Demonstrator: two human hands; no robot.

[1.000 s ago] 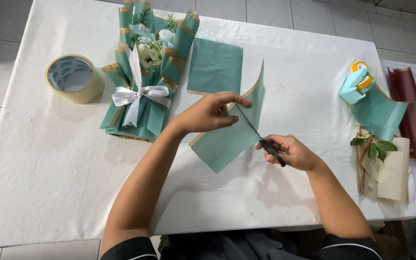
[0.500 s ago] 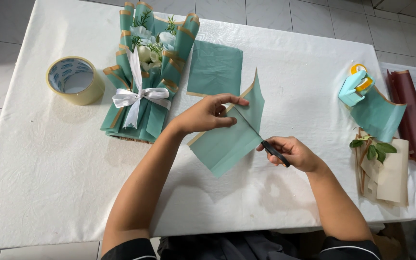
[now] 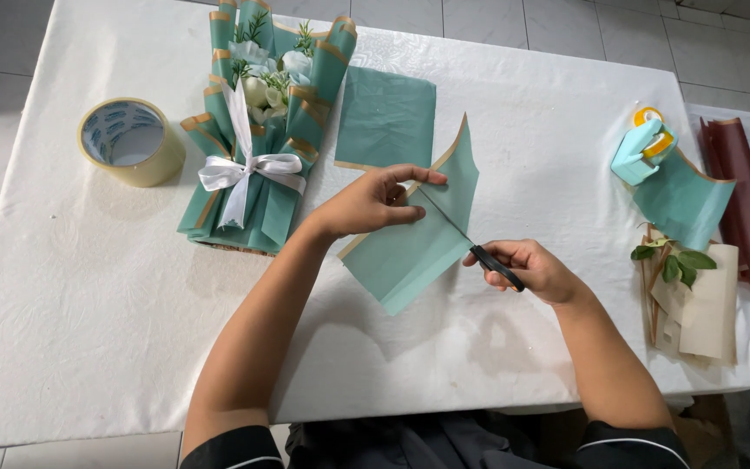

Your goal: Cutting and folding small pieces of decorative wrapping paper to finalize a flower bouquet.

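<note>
Beside the bouquet [image 3: 262, 139] (tape roll [image 3: 130, 142] beyond), left hand [image 3: 371, 201] pinches teal paper [image 3: 414, 239]; right hand [image 3: 527, 269] grips scissors [image 3: 479, 252].

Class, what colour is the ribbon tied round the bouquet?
White; the ribbon shows best in the head view.

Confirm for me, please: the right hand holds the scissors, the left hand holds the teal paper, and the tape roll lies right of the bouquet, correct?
Not quite. In the head view the tape roll lies left of the bouquet, not right. The rest stands: the right hand holds the scissors and the left hand holds the teal paper.
</note>
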